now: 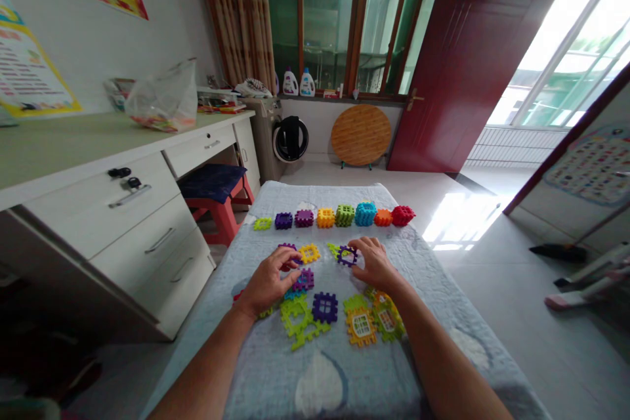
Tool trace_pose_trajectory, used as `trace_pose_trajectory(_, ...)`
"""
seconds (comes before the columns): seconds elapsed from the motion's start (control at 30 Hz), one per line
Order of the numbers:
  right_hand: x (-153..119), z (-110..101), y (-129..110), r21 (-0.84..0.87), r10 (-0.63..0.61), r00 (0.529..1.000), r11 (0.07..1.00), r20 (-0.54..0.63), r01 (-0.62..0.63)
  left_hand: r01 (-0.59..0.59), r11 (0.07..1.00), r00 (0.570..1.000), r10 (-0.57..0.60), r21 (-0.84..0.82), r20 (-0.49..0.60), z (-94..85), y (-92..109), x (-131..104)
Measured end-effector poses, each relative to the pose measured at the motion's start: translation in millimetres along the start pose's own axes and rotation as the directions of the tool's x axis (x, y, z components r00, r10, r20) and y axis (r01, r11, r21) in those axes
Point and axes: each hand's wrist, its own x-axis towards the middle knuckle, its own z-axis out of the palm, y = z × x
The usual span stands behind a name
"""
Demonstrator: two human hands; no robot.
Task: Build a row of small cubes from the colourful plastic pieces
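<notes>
My right hand grips a dark purple square building tile by its edge, between thumb and fingers. A lime green tile shows just behind it. My left hand hovers over the loose tiles with curved fingers and the thumb apart. Its fingertips partly cover a purple tile, and a yellow tile lies just right of them. Below its thumb is another purple tile over a blue one. Closer to me lie lime green tiles, a dark purple window tile and a yellow window tile.
Across the far part of the cloth-covered table runs a row of tile stacks sorted by colour, including blue and red. A red stool and a white desk stand to the left.
</notes>
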Motion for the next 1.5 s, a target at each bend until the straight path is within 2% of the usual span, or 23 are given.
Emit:
trace_pose_trajectory(0.07, -2, -5, 15, 0.031, 0.032, 0.998, 0.999, -0.055, -0.031, 0.004, 0.999, 0.995, 0.000, 0.045, -0.096, 1.1, -5, 1)
trace_pose_trajectory(0.13, -3, -8, 31, 0.070, 0.066, 0.992, 0.996, -0.104, -0.059, 0.025, 0.986, 0.981, 0.007, 0.165, -0.191, 1.3, -15, 4)
trace_pose_trajectory(0.2, -5, -11, 44, 0.102, 0.083, 0.988, 0.992, -0.131, -0.069, 0.064, 0.956, 0.974, 0.002, 0.286, -0.225, 1.4, -25, 9)
trace_pose_trajectory(0.27, -6, -15, 55, 0.139, 0.108, 0.982, 0.987, -0.157, -0.086, 0.089, 0.934, 0.982, -0.024, 0.347, -0.188, 1.9, -34, 13)
trace_pose_trajectory(0.37, -9, -23, 67, 0.191, 0.206, 0.962, 0.967, -0.179, -0.171, 0.060, 0.931, 0.996, -0.033, 0.359, -0.082, 2.6, -40, 16)
trace_pose_trajectory(0.43, -13, -30, 74, 0.182, 0.270, 0.955, 0.952, -0.123, -0.246, 0.037, 0.927, 0.998, -0.018, 0.372, -0.053, 2.3, -38, 16)
trace_pose_trajectory(0.5, -18, -35, 79, 0.148, 0.302, 0.953, 0.943, -0.004, -0.298, 0.039, 0.919, 0.998, -0.017, 0.392, -0.061, 1.3, -33, 14)
trace_pose_trajectory(0.63, -25, -39, 81, 0.124, 0.282, 0.942, 0.944, 0.181, -0.307, 0.088, 0.924, 0.992, -0.048, 0.373, -0.115, -1.5, -23, 12)
trace_pose_trajectory(0.8, -25, -36, 75, 0.143, 0.245, 0.937, 0.947, 0.249, -0.286, 0.221, 0.937, 0.951, -0.145, 0.271, -0.274, -6.0, -20, 9)
trace_pose_trajectory(0.93, -23, -34, 73, 0.171, 0.225, 0.945, 0.948, 0.237, -0.269, 0.246, 0.957, 0.917, -0.178, 0.155, -0.357, -9.7, -21, 8)
trace_pose_trajectory(1.1, -22, -34, 70, 0.178, 0.199, 0.967, 0.958, 0.159, -0.226, 0.271, 0.950, 0.900, -0.193, 0.155, -0.390, -9.5, -25, 7)
trace_pose_trajectory(1.2, -19, -35, 69, 0.229, 0.204, 0.978, 0.951, 0.034, -0.206, 0.257, 0.935, 0.907, -0.146, 0.246, -0.395, -6.0, -30, 7)
trace_pose_trajectory(1.27, -17, -38, 68, 0.233, 0.244, 0.963, 0.949, -0.116, -0.213, 0.207, 0.915, 0.922, -0.063, 0.347, -0.382, -3.5, -34, 7)
trace_pose_trajectory(1.33, -15, -40, 66, 0.192, 0.256, 0.925, 0.959, -0.280, -0.208, 0.168, 0.879, 0.937, -0.001, 0.446, -0.350, -1.7, -38, 7)
trace_pose_trajectory(1.4, -14, -42, 63, 0.142, 0.233, 0.888, 0.971, -0.397, -0.192, 0.155, 0.838, 0.945, 0.028, 0.523, -0.325, -0.7, -42, 6)
trace_pose_trajectory(1.47, -13, -41, 59, 0.123, 0.206, 0.883, 0.978, -0.423, -0.170, 0.148, 0.806, 0.953, 0.039, 0.573, -0.301, 0.1, -44, 6)
trace_pose_trajectory(1.5, -12, -40, 57, 0.122, 0.189, 0.898, 0.981, -0.398, -0.152, 0.142, 0.796, 0.958, 0.039, 0.588, -0.283, 0.5, -45, 6)
